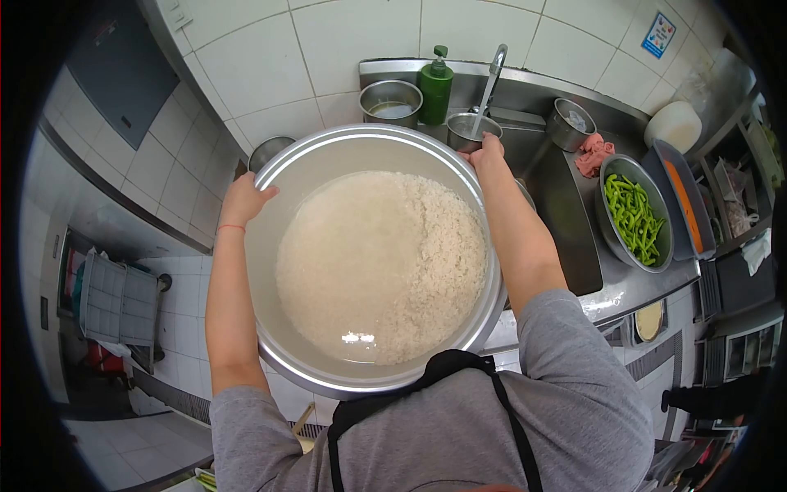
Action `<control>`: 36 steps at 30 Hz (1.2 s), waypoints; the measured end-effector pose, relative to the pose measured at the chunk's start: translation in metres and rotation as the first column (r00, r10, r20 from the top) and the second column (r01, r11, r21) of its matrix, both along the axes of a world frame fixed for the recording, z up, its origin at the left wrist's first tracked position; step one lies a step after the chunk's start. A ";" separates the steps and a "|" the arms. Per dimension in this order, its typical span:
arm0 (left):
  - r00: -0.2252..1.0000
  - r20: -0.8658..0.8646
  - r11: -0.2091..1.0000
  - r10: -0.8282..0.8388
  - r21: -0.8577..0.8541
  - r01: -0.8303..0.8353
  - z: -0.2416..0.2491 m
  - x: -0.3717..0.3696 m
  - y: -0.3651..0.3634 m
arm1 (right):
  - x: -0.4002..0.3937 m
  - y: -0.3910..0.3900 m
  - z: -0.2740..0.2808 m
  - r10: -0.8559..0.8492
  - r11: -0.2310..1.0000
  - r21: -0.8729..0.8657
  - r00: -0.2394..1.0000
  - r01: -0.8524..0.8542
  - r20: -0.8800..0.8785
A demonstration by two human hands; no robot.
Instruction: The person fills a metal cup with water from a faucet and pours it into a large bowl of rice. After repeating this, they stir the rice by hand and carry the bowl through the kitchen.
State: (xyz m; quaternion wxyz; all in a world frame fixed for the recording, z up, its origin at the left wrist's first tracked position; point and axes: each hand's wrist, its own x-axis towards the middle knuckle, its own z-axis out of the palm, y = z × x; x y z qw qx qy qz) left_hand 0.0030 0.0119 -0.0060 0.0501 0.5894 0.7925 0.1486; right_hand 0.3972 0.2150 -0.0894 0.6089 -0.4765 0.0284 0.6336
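A large, wide aluminium pot (266,221) fills the middle of the head view, close against my apron. Inside it, white rice (455,254) shows heaped on the right, and cloudy water (352,254) covers the rest. My left hand (246,201) is closed on the pot's left rim, thumb over the edge. At the upper right rim my right hand (485,153) grips the same pot; its fingers are partly hidden. Just beyond that hand, a small metal container (467,131) sits beneath the faucet (494,74), with water running into it.
A green pump bottle (436,90) and a metal pot (391,102) stand behind the rim. Right of the sink (566,221) are a pink cloth (593,154), a bowl of green peppers (631,217) and a grey tub (668,184). A crate cart (119,299) stands at left.
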 end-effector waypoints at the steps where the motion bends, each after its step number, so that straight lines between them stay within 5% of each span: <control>1: 1.000 0.001 1.000 -0.001 0.006 0.001 0.000 0.000 0.000 | -0.001 -0.003 0.004 -0.002 1.000 -0.013 1.000 0.001 -0.015; 36: 1.000 -0.001 1.000 -0.004 0.009 0.004 -0.002 -0.003 0.001 | -0.003 -0.005 0.006 -0.026 0.999 -0.026 1.000 0.026 0.000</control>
